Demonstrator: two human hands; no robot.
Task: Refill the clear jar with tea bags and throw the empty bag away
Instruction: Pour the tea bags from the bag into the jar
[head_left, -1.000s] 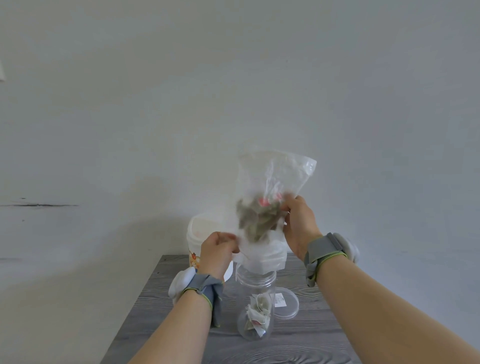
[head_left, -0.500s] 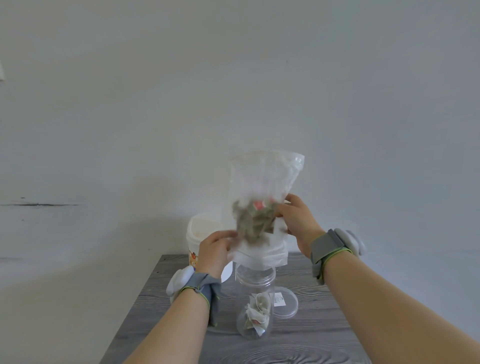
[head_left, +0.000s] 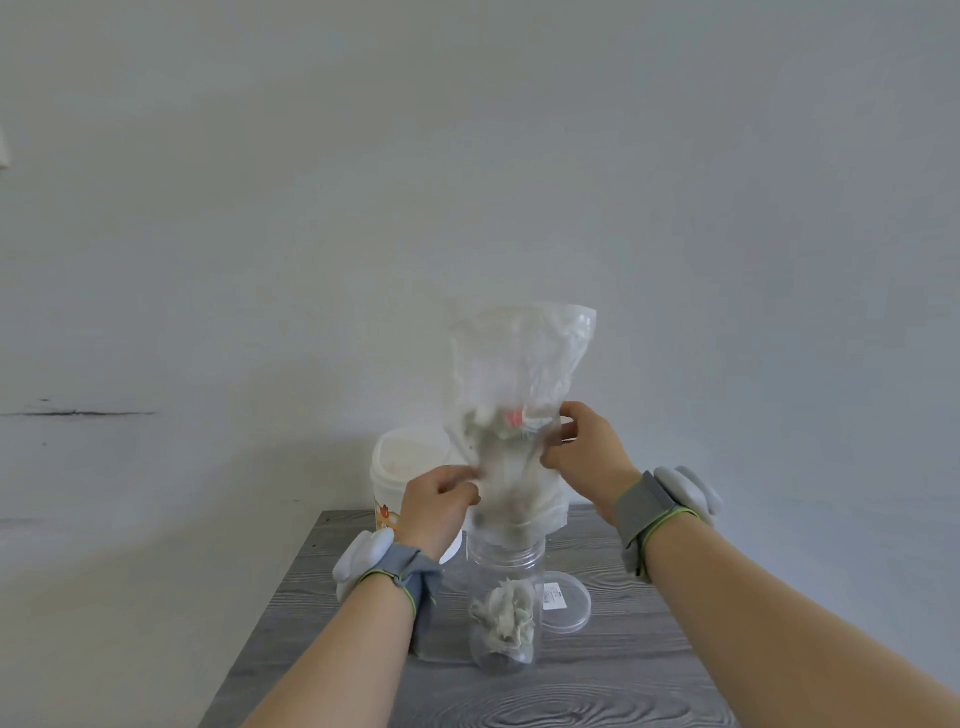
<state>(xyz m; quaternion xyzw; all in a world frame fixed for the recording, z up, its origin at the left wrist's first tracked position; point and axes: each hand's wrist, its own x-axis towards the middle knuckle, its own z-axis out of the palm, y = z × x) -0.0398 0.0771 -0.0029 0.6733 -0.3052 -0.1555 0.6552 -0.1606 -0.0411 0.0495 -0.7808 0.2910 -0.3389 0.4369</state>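
A clear jar (head_left: 506, 608) stands open on the grey wooden table (head_left: 597, 691), with a few tea bags (head_left: 506, 618) lying in its lower half. Upside down over the jar's mouth is a clear plastic bag (head_left: 514, 374), its opening resting at the jar's neck. Blurred tea bags (head_left: 506, 447) sit in the bag's lower part. My left hand (head_left: 436, 499) pinches the bag's lower left side. My right hand (head_left: 582, 452) grips its right side at mid height.
A white bucket (head_left: 400, 467) with an orange print stands behind the jar at the table's far edge. The jar's clear lid (head_left: 563, 600) lies flat just right of the jar. A plain wall rises behind the table.
The tea bags have slid lower inside the bag toward the jar's mouth. Both hands have shifted slightly on the bag, which is now more upright.
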